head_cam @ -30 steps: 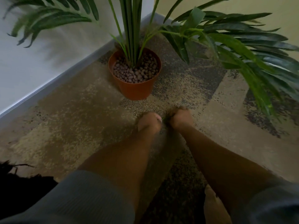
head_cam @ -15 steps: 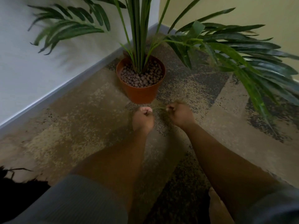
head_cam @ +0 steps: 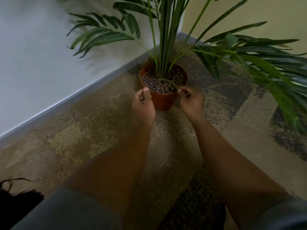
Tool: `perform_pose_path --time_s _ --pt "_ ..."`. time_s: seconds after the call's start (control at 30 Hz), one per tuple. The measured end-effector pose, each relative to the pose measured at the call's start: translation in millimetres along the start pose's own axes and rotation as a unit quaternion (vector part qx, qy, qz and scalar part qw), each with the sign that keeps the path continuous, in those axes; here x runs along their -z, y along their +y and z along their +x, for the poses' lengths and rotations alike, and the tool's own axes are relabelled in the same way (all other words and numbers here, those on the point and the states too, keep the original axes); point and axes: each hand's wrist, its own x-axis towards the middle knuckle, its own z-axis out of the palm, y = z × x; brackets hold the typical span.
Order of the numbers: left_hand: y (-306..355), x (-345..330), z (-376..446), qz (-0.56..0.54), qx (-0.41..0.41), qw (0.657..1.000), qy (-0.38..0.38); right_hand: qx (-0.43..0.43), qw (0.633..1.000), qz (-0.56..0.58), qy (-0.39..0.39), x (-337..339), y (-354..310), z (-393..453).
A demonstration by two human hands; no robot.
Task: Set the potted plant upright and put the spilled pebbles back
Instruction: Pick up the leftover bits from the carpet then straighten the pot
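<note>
The terracotta pot (head_cam: 163, 102) stands upright on the carpet in the corner of the room. It is filled with brown pebbles (head_cam: 155, 84) around the green palm stems (head_cam: 163, 47). My left hand (head_cam: 143, 105) is at the pot's left rim, thumb up and fingers curled; blur hides whether it holds anything. My right hand (head_cam: 191, 100) is at the right rim, fingertips pinched on the end of a short green frond (head_cam: 169, 82) that arcs over the pebbles. No loose pebbles show on the carpet near the pot.
A white wall with a grey skirting board (head_cam: 74, 98) runs along the left, and a yellow wall (head_cam: 249, 15) stands behind. Long palm leaves (head_cam: 265, 63) spread far to the right over the patchy brown carpet (head_cam: 91, 130). Dark hair (head_cam: 15, 195) hangs at the lower left.
Both hands have moved forward from the carpet in front of the pot up to its rim, one on each side. The green strand between them now lies over the pebbles.
</note>
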Motion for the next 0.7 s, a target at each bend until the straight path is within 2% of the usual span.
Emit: perform_pose_path --time_s 0.13,0.3,0.37,0.43,0.53,0.7 --pt "2 -2 17 0.027 0.05 0.998 -0.027 -0.164 0.984 0.018 0.065 -1 -6 18" --pt "0 -10 36 0.029 0.116 0.992 -0.051 -0.22 0.968 -0.125 -0.002 0 -15 40" --pt "1 -13 44 0.01 0.142 0.988 -0.057 -0.252 0.958 -0.133 -0.034 1 -14 49" --pt "1 -15 51 0.0 0.16 0.986 -0.053 -0.264 0.954 -0.134 -0.056 1 -8 53" --pt "0 -16 56 0.005 0.156 0.987 -0.035 -0.285 0.952 -0.101 -0.032 1 3 51" --pt "0 -18 60 0.016 0.138 0.99 -0.031 -0.205 0.952 -0.223 -0.042 -6 -5 55"
